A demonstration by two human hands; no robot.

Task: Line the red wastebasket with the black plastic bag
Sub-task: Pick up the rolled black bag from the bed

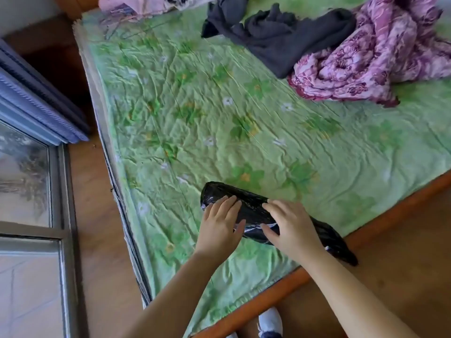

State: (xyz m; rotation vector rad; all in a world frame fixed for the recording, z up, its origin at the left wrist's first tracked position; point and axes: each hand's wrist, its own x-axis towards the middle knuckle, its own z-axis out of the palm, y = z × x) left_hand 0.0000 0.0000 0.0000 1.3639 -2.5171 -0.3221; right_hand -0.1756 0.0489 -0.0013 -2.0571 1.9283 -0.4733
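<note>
bag: black plastic bag (253,211) bunched on the bed (195,123)
left hand (220,223): gripping bag
right hand (289,224): gripping bag
beyond: dark clothes (275,35), purple blanket (380,57)

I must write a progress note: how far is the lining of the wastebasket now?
Early stage. Nothing looks done: no wastebasket is in view. In hand: the black plastic bag lies bunched on the green bedsheet, with the left hand and right hand resting on it. Left: opening the bag and fitting it into the basket.

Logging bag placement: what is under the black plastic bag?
The green floral bedsheet lies under the black plastic bag. Both hands, left hand and right hand, cover its middle.
</note>
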